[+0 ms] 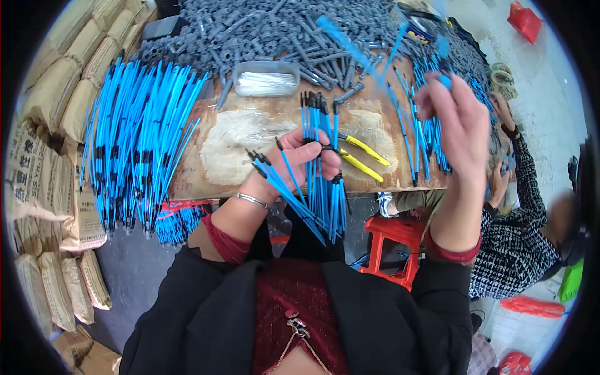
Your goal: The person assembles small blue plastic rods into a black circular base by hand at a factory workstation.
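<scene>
Blue held rods [320, 192] point mostly forward, some slanting left.

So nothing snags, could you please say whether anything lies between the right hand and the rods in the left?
Yellow-handled pliers and loose blue rods lie on the table between the raised right hand and the bunch in the left hand, seemingly not blocking.

Black jacket [187, 312] over a glinting dark red top [275, 306]
Dark red cuffs [230, 240] edge the black sleeves [440, 290]; a silver bangle [251, 200] sits behind the left hand [307, 154]; a thin gold-toned chain [285, 350] meets a chest ornament [300, 327].
</scene>
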Demonstrator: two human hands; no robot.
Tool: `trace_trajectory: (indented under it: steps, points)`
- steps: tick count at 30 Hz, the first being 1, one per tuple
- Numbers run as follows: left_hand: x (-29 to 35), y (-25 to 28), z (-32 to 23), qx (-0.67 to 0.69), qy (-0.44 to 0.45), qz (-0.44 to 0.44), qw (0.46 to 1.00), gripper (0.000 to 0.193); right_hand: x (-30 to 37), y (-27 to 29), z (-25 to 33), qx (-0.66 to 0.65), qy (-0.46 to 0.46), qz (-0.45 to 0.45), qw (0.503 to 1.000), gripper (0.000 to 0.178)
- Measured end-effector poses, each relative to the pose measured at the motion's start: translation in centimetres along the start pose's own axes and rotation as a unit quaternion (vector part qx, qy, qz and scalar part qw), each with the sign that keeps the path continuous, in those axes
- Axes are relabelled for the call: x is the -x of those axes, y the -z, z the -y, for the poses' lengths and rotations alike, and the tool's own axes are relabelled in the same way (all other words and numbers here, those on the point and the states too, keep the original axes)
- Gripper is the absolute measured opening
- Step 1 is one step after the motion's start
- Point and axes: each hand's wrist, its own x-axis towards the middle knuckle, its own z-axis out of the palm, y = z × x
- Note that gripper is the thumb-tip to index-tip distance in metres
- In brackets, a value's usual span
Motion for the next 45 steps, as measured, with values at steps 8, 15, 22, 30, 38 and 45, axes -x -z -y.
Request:
trace_trajectory:
  steps: [8, 15, 22, 30, 38, 45]
  points:
    - [1.2, -1.9, 0.4, -0.013, 0.004, -0.020, 1.000, 0.020, 10.4, -4.9, 0.0, -0.246, -0.136, 0.325, 0.903, 0.026]
    - [7.1, -6.8, -0.1, -0.206, 0.008, -0.009, 0.978, 0.023, 16.9, -8.9, 0.4, -0.117, -0.140, 0.231, 0.956, 0.027]
    - [13.9, -6.6, 2.3, -0.276, -0.012, -0.066, 0.959, 0.024, 23.1, -12.9, 0.5, -0.089, -0.006, 0.225, 0.970, 0.025]
    - [11.7, -4.4, 0.7, -0.342, -0.166, -0.106, 0.919, 0.022, 14.6, -9.4, 2.1, -0.165, -0.050, 0.013, 0.985, 0.022]
    - [15.5, -4.7, 2.0, -0.488, -0.079, -0.056, 0.867, 0.012, 11.6, -12.2, 7.1, -0.054, 0.338, 0.192, 0.920, 0.029]
    - [17.8, -2.4, 1.8, -0.394, 0.133, -0.112, 0.903, 0.006, 12.1, -15.9, 5.9, -0.121, 0.283, 0.364, 0.879, 0.029]
